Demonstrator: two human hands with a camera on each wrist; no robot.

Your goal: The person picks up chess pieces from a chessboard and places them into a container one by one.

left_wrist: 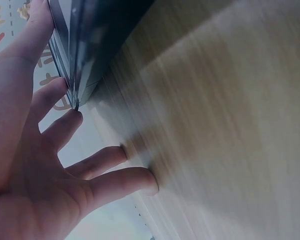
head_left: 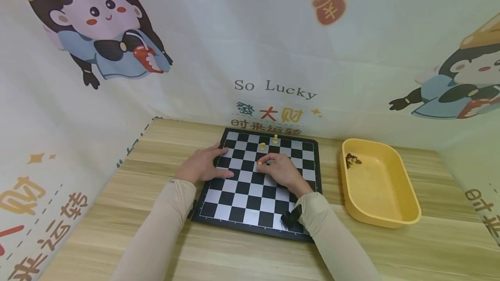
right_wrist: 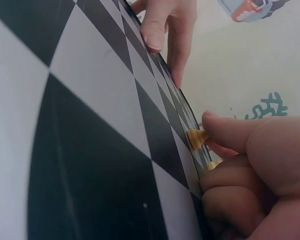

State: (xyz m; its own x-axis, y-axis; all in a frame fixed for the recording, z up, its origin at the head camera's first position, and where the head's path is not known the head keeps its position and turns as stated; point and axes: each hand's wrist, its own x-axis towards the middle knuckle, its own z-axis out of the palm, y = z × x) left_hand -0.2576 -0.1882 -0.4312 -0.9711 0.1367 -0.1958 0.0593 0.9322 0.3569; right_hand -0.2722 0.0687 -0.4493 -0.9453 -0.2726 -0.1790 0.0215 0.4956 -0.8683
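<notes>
A black-and-white chessboard (head_left: 243, 187) lies on the wooden table. My left hand (head_left: 201, 165) rests at its left edge, thumb over the squares; in the left wrist view the fingers (left_wrist: 117, 184) are spread, some at the board's edge and others reaching down to the table. Over the middle of the board, my right hand (head_left: 283, 172) pinches a small gold chess piece (right_wrist: 195, 139) between thumb and fingers, its base close to the squares. Two more gold chess pieces stand farther up the board, one (head_left: 262, 146) just beyond the right hand and another (head_left: 275, 138) near the far edge.
To the right of the board stands a yellow plastic tray (head_left: 415, 205) with a small heap of brown and gold pieces (head_left: 353, 160) in its far left corner. A printed cloth (head_left: 359, 81) hangs behind the table. Something black (head_left: 291, 219) hangs at the right sleeve's cuff, over the board's near right corner.
</notes>
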